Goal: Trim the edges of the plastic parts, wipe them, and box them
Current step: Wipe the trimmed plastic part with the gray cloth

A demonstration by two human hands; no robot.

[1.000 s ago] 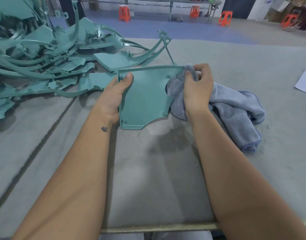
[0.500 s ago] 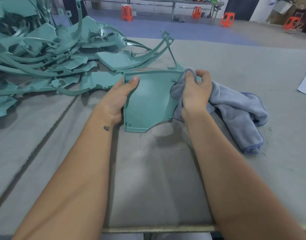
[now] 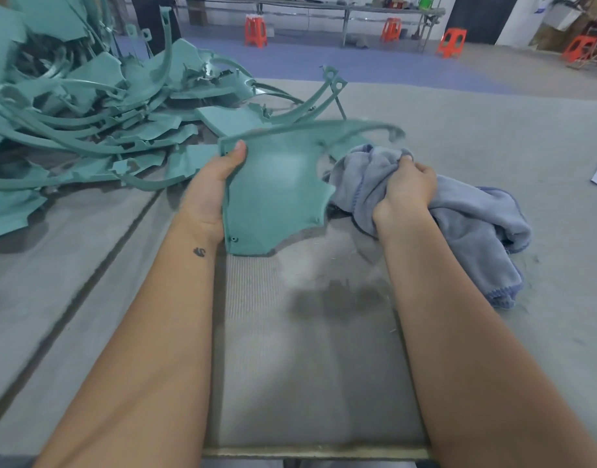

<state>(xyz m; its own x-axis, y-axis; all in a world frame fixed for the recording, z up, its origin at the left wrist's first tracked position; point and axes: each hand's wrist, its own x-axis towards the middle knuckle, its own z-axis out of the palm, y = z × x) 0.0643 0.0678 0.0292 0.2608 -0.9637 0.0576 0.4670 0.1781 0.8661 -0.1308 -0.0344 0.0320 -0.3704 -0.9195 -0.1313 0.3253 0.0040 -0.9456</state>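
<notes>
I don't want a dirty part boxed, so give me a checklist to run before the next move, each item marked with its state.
1. Left hand grips the green part by its left edge: ok.
2. Right hand holds the cloth bunched: ok.
3. Cloth touching the part's face for wiping: not ok, it sits off the right edge.
4. Part wiped clean: cannot tell, the picture is blurred.
5. Edges trimmed: cannot tell.
6. Box within reach: not ok, none in view.

Left hand grips a teal plastic part; right hand bunches a seemingly blue-grey cloth.
</notes>
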